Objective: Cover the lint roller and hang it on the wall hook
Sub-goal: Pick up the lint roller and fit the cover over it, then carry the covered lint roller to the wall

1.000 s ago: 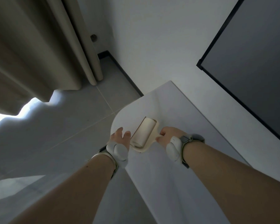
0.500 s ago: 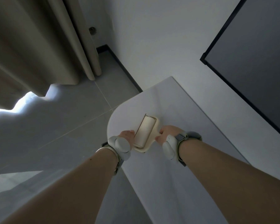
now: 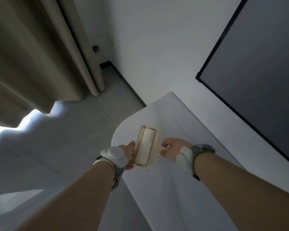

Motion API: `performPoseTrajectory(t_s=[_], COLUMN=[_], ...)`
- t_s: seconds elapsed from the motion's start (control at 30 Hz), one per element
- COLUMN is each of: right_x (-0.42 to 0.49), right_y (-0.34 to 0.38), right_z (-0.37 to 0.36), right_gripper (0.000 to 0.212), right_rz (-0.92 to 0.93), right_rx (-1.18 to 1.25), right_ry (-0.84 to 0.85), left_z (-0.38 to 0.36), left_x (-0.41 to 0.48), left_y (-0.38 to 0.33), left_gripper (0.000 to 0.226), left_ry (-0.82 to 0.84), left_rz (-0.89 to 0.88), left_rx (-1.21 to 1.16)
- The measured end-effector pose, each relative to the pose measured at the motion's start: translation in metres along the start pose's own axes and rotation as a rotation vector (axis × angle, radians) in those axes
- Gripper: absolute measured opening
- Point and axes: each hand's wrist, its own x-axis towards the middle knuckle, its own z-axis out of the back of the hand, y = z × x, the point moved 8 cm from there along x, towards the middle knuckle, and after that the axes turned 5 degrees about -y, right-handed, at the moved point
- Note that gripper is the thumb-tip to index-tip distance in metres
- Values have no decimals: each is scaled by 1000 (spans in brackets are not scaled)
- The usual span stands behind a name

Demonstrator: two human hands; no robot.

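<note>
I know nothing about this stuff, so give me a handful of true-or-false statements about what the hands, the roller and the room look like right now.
1. Both hands touch the lint roller. True: the left hand is at its clear cover, the right hand at the handle side.
2. The roller hangs on a wall hook. False: it is over the white table, and no hook shows.
3. A beige curtain hangs at the left. True.
4. The floor is carpeted. False: it is grey tile with seams.
5. A dark panel is on the wall to the right. True.
</note>
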Motion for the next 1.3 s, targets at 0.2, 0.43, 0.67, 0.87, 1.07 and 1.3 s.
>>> performPoseTrajectory(t_s=[0.2, 0.43, 0.67, 0.87, 1.07, 1.3], right_x=[-59, -156, -258, -345, -422, -498], right_y=[40, 104, 168, 221, 260, 287], right_z=[63, 125, 187, 225, 271, 324], right_gripper=[44, 46, 43, 43, 42, 38], right_rz=[30, 132, 237, 261, 298, 350], right_rx=[81, -10, -169, -296, -317, -225], right_ry=[-24, -28, -149, -212, -371, -564], left_z=[38, 79, 119, 161, 191, 223], left_x=[-78, -177, -286, -372, -470, -540], left_y=[-44, -76, -109, -133, -173, -218], left_gripper=[34, 40, 34, 29, 34, 30], left_ry=[8, 81, 130, 31, -16, -24], left_rz=[-56, -141, -217, -263, -387, -635], left_rx=[-218, -339, -478, -480, -454, -420])
